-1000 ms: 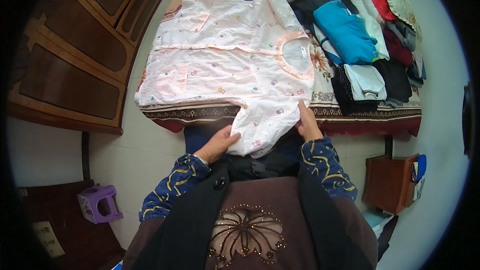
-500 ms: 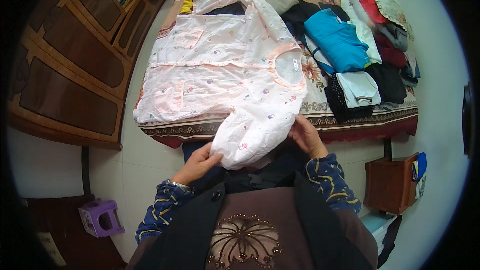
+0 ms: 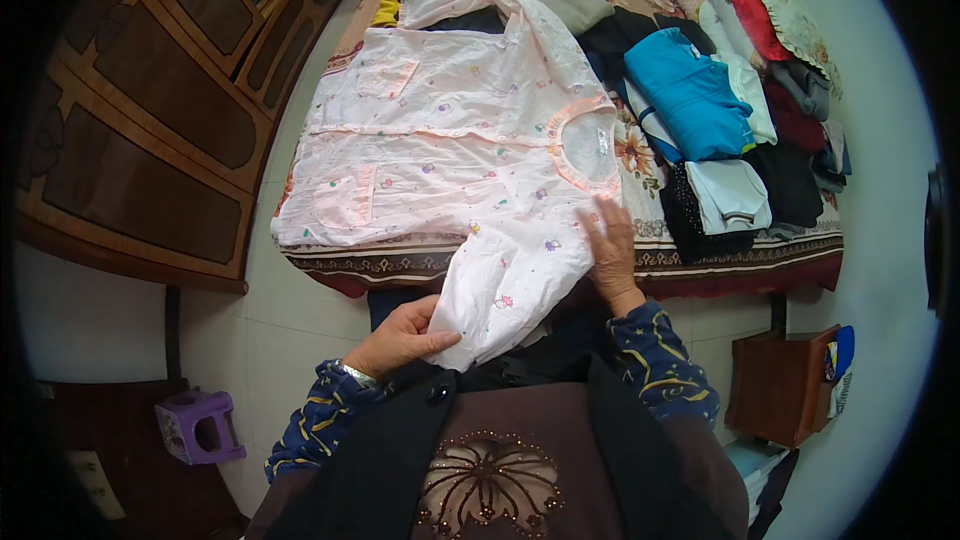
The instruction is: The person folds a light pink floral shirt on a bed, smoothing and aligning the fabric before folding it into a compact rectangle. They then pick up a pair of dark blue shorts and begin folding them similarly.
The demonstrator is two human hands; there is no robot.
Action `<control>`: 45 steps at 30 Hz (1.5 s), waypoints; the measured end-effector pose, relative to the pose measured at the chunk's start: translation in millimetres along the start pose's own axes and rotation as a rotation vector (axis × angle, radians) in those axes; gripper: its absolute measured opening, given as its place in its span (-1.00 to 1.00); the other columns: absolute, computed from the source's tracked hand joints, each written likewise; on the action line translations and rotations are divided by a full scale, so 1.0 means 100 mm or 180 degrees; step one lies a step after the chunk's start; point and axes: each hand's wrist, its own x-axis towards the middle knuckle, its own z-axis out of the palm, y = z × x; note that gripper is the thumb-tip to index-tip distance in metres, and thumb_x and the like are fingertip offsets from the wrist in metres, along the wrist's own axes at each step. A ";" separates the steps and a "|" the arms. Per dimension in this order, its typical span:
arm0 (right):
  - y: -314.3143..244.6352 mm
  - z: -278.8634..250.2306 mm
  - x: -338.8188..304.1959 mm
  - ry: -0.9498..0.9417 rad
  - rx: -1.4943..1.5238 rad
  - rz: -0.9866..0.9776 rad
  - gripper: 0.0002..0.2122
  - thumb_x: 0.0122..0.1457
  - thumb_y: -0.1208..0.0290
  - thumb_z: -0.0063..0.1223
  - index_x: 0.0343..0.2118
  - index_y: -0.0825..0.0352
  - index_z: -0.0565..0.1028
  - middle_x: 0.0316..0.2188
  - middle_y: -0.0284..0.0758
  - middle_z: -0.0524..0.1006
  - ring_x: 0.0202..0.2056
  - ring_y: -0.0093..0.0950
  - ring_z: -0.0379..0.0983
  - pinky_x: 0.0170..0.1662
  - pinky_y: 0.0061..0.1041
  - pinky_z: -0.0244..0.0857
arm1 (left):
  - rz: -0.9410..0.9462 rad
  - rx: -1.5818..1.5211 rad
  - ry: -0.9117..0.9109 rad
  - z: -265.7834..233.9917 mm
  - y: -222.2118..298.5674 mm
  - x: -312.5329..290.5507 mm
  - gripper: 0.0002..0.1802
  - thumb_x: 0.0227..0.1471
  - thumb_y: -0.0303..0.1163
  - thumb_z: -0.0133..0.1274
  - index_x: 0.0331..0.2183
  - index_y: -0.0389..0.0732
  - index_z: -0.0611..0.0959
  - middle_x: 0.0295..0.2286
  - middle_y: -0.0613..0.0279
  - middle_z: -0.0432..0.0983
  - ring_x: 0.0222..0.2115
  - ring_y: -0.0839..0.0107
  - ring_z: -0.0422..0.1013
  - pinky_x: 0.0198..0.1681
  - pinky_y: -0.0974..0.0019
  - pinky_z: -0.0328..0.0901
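A pale pink pyjama top with a small print lies spread across the near part of the bed, its collar to the right and its hem to the left. Its near sleeve hangs over the bed's front edge toward me. My left hand pinches the edge of that sleeve near its lower end. At the shoulder below the collar, my right hand rests with fingers stretched out along the cloth. The far sleeve lies bent over other clothes.
Right of the top lie a folded blue garment, a folded white garment and dark clothes. Bedding is heaped at the far right. A wooden wardrobe stands left, with a purple stool below it and a wooden cabinet at right.
My right hand has moved up from the sleeve's edge to the shoulder, its fingers now stretched out. My left hand still holds the sleeve, which hangs slightly lower in view.
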 end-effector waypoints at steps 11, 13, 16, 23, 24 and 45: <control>0.03 -0.38 -0.16 -0.1098 0.0913 -0.0325 -0.83 -0.02 0.44 0.06 -0.31 0.17 0.51 -0.21 -0.41 0.58 -0.08 -0.35 0.47 0.18 -0.16 0.15 | 0.0323 0.0646 -0.0762 0.10 0.20 -0.11 -0.68 0.13 -0.38 0.11 -0.11 -0.34 0.55 -0.30 0.38 0.51 -0.28 0.62 0.35 -0.17 0.48 0.26; -0.02 -0.47 -0.20 -0.1129 0.0995 -0.0300 -0.84 -0.02 0.44 0.06 -0.32 0.17 0.52 -0.21 -0.41 0.58 -0.09 -0.35 0.47 0.17 -0.17 0.17 | 0.0494 0.0887 -0.0899 0.12 0.32 -0.14 -0.73 0.12 -0.39 0.11 -0.16 -0.35 0.56 -0.34 0.38 0.51 -0.30 0.61 0.34 -0.19 0.47 0.26; -0.14 -0.64 -0.23 -0.1230 0.1072 -0.0324 -0.85 -0.02 0.44 0.05 -0.33 0.19 0.52 -0.23 -0.41 0.59 -0.11 -0.36 0.49 0.14 -0.19 0.20 | 0.0600 0.1119 -0.1027 0.14 0.46 -0.24 -0.78 0.12 -0.42 0.10 -0.22 -0.35 0.57 -0.36 0.36 0.50 -0.32 0.60 0.34 -0.21 0.46 0.26; -0.24 -0.86 -0.22 -0.1104 0.1285 -0.0056 -0.80 -0.04 0.50 0.04 -0.29 0.22 0.53 -0.28 -0.36 0.57 -0.16 -0.32 0.48 0.10 -0.20 0.22 | 0.0580 0.0118 -0.0617 0.18 0.60 -0.34 -0.81 0.14 -0.39 0.09 -0.23 -0.27 0.52 -0.32 0.37 0.47 -0.30 0.62 0.34 -0.21 0.49 0.25; -0.20 -0.84 -0.19 -0.1123 0.1247 0.0003 -0.79 -0.05 0.51 0.05 -0.29 0.22 0.53 -0.29 -0.35 0.57 -0.16 -0.30 0.47 0.10 -0.19 0.22 | 0.0505 -0.0039 -0.0532 0.17 0.62 -0.32 -0.81 0.14 -0.38 0.09 -0.23 -0.26 0.50 -0.31 0.37 0.47 -0.30 0.63 0.34 -0.21 0.49 0.25; -1.04 -0.49 0.94 -0.1604 0.2970 -0.0235 -0.65 -0.02 0.44 0.20 -0.10 0.20 0.55 -0.39 -0.19 0.56 -0.37 -0.24 0.52 -0.28 -0.42 0.39 | 0.0375 -0.1131 -0.0033 -0.08 0.85 0.41 -0.67 0.19 -0.43 -0.03 -0.01 -0.25 0.40 -0.14 0.17 0.46 -0.16 0.46 0.45 -0.07 0.36 0.38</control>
